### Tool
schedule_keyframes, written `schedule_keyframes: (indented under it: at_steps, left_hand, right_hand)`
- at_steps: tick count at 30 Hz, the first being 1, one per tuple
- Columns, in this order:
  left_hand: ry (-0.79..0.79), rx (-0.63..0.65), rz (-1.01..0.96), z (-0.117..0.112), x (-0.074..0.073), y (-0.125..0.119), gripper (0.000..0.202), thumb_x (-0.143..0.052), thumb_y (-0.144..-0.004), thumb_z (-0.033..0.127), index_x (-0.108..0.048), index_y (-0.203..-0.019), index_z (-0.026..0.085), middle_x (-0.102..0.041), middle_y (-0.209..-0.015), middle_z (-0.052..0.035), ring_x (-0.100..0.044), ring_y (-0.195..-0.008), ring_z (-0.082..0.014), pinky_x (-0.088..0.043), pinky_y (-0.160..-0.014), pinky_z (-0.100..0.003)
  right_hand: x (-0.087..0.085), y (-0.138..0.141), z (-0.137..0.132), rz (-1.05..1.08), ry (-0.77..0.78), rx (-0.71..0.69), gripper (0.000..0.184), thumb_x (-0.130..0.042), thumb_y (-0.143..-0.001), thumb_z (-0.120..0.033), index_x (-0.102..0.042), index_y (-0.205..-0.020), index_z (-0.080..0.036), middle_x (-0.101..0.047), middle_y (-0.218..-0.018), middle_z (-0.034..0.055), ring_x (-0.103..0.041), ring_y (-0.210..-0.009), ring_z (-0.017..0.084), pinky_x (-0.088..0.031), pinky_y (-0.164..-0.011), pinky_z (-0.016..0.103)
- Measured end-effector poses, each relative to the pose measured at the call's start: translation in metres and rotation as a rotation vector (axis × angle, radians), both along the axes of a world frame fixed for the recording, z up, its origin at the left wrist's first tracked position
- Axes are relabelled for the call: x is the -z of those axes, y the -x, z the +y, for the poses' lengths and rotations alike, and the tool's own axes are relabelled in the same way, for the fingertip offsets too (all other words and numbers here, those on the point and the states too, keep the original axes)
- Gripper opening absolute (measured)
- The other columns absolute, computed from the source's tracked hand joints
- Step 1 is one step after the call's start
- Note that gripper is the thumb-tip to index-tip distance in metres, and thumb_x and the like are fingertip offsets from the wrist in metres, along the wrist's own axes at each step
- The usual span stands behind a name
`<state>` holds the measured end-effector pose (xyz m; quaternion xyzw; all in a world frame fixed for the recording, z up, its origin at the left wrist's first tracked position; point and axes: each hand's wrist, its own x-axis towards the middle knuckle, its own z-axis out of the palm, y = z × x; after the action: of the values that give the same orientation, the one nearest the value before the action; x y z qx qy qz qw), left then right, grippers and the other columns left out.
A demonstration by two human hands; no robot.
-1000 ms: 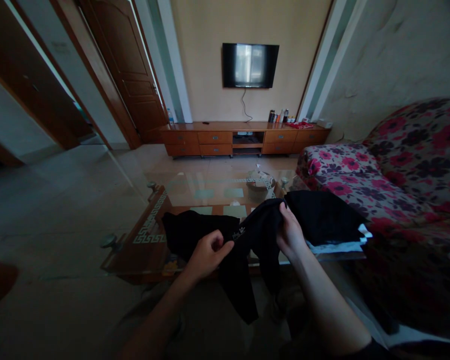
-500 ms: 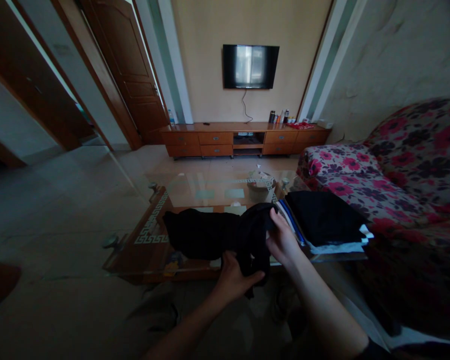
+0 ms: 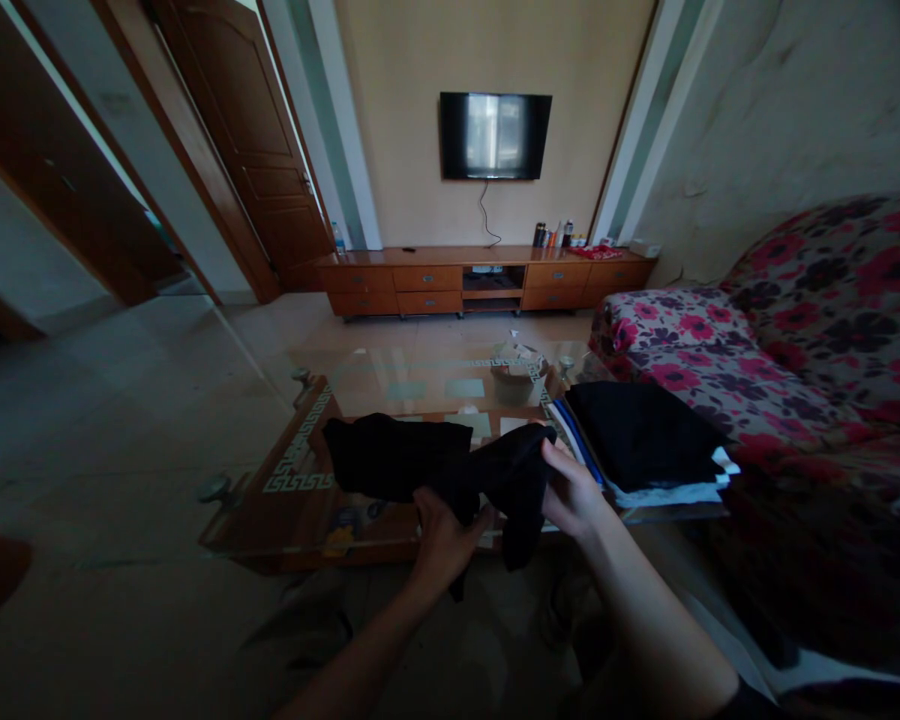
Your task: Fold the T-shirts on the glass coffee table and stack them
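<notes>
A black garment (image 3: 420,460) lies half on the glass coffee table (image 3: 300,455), its right part lifted and bunched. My left hand (image 3: 444,535) is closed on the garment's lower edge at the table's front. My right hand (image 3: 570,490) grips its upper right corner. Just right of that hand sits a stack of folded clothes (image 3: 645,440), black on top with white and blue layers beneath.
A floral sofa (image 3: 795,340) fills the right side. A small ashtray-like dish (image 3: 517,365) sits further back on the table. A wooden TV cabinet (image 3: 480,280) and wall TV (image 3: 495,135) stand at the far wall, a wooden door (image 3: 247,140) to the left. Tiled floor stretches left.
My left hand dropped from the garment's waistband to its lower hanging part and gathered it up toward the table. My right hand moved slightly down and left with the cloth.
</notes>
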<state>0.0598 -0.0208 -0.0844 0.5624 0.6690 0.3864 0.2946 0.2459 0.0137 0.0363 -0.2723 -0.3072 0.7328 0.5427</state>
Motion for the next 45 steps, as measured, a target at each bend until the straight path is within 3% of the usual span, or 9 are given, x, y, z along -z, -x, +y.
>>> schedule_keyframes:
  at_steps: [3,11,16,22,28,31,33,39,45]
  left_hand:
    - [-0.043,-0.022,-0.042,0.005,0.005,0.003,0.073,-0.067,-0.082,0.050,-0.046,-0.137,0.006,-0.044,-0.145,-0.0280,-0.028,-0.148,-0.0402,-0.022,-0.122,-0.050]
    - [0.076,0.104,-0.182,0.031,0.000,0.042,0.041,-0.062,-0.082,0.023,-0.068,-0.121,0.016,-0.071,-0.124,-0.0141,-0.064,-0.119,-0.0288,-0.044,-0.107,-0.040]
    - [0.028,-0.084,-0.169,0.042,-0.017,0.077,0.033,-0.061,-0.082,0.027,-0.071,-0.111,0.016,-0.074,-0.114,-0.0107,-0.067,-0.108,-0.0264,-0.048,-0.098,-0.036]
    - [-0.115,-0.136,-0.538,0.045,-0.043,0.113,0.041,-0.073,-0.077,0.049,-0.072,-0.103,0.018,-0.073,-0.093,-0.0050,-0.067,-0.088,-0.0218,-0.051,-0.080,-0.030]
    - [-0.140,-0.248,-0.764,0.044,-0.072,0.127,0.049,-0.076,-0.073,0.053,-0.067,-0.111,0.022,-0.072,-0.090,-0.0013,-0.068,-0.081,-0.0188,-0.053,-0.077,-0.030]
    - [-0.195,-0.212,-0.594,0.039,-0.088,0.138,0.043,-0.069,-0.080,0.055,-0.068,-0.106,0.021,-0.071,-0.089,-0.0013,-0.066,-0.081,-0.0190,-0.053,-0.076,-0.029]
    - [-0.189,-0.051,-0.382,0.030,-0.099,0.151,0.038,-0.069,-0.080,0.053,-0.069,-0.100,0.021,-0.070,-0.087,-0.0012,-0.066,-0.081,-0.0200,-0.052,-0.073,-0.028]
    - [-0.007,0.449,0.245,-0.013,-0.125,0.202,0.042,-0.077,-0.074,0.039,-0.072,-0.114,0.026,-0.074,-0.114,-0.0063,-0.068,-0.105,-0.0301,-0.051,-0.094,-0.039]
    - [-0.188,0.325,0.637,-0.028,-0.147,0.244,0.032,-0.052,-0.082,0.023,-0.075,-0.104,0.021,-0.071,-0.103,-0.0108,-0.067,-0.099,-0.0280,-0.050,-0.093,-0.039]
  right_hand:
    - [0.001,0.001,0.001,-0.022,-0.013,-0.004,0.032,-0.086,-0.074,-0.039,-0.067,-0.097,-0.028,-0.076,-0.094,0.0008,-0.071,-0.105,0.027,-0.057,-0.090,0.039]
    - [0.012,-0.021,0.030,-0.181,-0.172,0.186,0.031,-0.084,-0.078,-0.043,-0.065,-0.093,-0.024,-0.070,-0.088,-0.0026,-0.066,-0.083,0.016,-0.052,-0.081,0.027]
    - [0.019,-0.033,0.035,-0.340,-0.254,0.329,0.030,-0.082,-0.080,-0.046,-0.062,-0.089,-0.024,-0.065,-0.084,-0.0039,-0.061,-0.079,0.014,-0.049,-0.077,0.025]
    - [0.021,-0.040,0.037,-0.627,-0.375,0.370,0.032,-0.075,-0.084,-0.051,-0.060,-0.090,-0.024,-0.063,-0.083,-0.0023,-0.058,-0.078,0.016,-0.049,-0.074,0.026]
    - [0.009,-0.049,0.032,-0.998,-0.551,0.171,0.029,-0.072,-0.086,-0.051,-0.064,-0.088,-0.022,-0.064,-0.083,0.0010,-0.061,-0.083,0.020,-0.052,-0.077,0.030]
    - [0.001,-0.056,0.025,-1.031,-0.520,-0.086,0.036,-0.076,-0.082,-0.049,-0.068,-0.104,-0.021,-0.069,-0.092,0.0022,-0.065,-0.091,0.023,-0.056,-0.084,0.035]
    - [-0.003,-0.065,0.022,-1.028,-0.502,-0.188,0.044,-0.077,-0.080,-0.046,-0.067,-0.114,-0.020,-0.071,-0.100,0.0034,-0.067,-0.095,0.024,-0.057,-0.087,0.037]
    - [-0.026,-0.109,0.017,-1.267,-0.666,-0.194,0.022,-0.065,-0.082,-0.026,-0.073,-0.102,-0.020,-0.074,-0.095,0.0036,-0.069,-0.092,0.024,-0.056,-0.087,0.036]
    - [-0.102,-0.119,-0.011,-1.591,-1.027,0.000,0.020,-0.059,-0.084,-0.019,-0.073,-0.098,-0.023,-0.074,-0.098,0.0058,-0.070,-0.092,0.024,-0.055,-0.086,0.035]
